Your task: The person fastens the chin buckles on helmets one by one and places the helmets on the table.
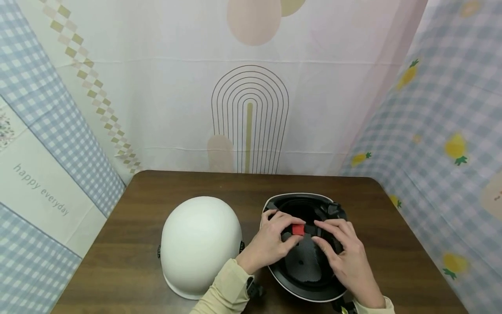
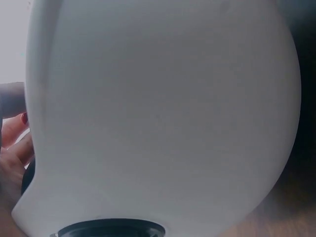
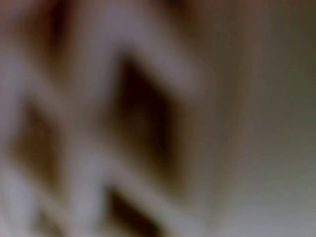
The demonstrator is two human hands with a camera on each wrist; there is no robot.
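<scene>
An upturned white helmet [image 1: 306,297] lies on the table with its black padded inside facing up. Over its opening, my left hand [image 1: 270,237] pinches the red piece [image 1: 298,230] of a chin-strap buckle between thumb and fingers. From the other side my right hand [image 1: 349,257] pinches the black part [image 1: 312,230] of the strap, right beside the red piece. A smooth white helmet shell [image 2: 163,113] fills most of the left wrist view, with fingers [image 2: 17,148] at its left edge. The right wrist view is a blur.
Left of the hands, a second white helmet [image 1: 201,244] stands dome up, with small black fittings at its sides. The brown wooden table [image 1: 129,261] ends at a patterned cloth [image 1: 176,109] behind, and checked cloth [image 1: 423,152] hangs at the right.
</scene>
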